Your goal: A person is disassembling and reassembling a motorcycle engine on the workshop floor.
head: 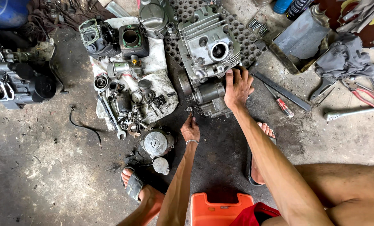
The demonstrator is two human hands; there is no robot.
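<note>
A grey motorcycle engine (pixel 208 50) lies on a black perforated mat (pixel 247 39) on the concrete floor. My right hand (pixel 238 87) rests flat on the engine's near right side, fingers spread against the casing. My left hand (pixel 190 129) pinches a small dark part at the engine's lower left corner (pixel 190 111). A metal bracelet sits on the left wrist.
A white cloth (pixel 160 62) at left holds a cylinder (pixel 132 39), carburettor, springs, wrenches and several small parts. Round covers (pixel 155 143) lie near my left foot. A screwdriver (pixel 281 102), flat bar, pliers (pixel 360 94), ratchet and grey rag lie right. An orange stool (pixel 216 209) is below.
</note>
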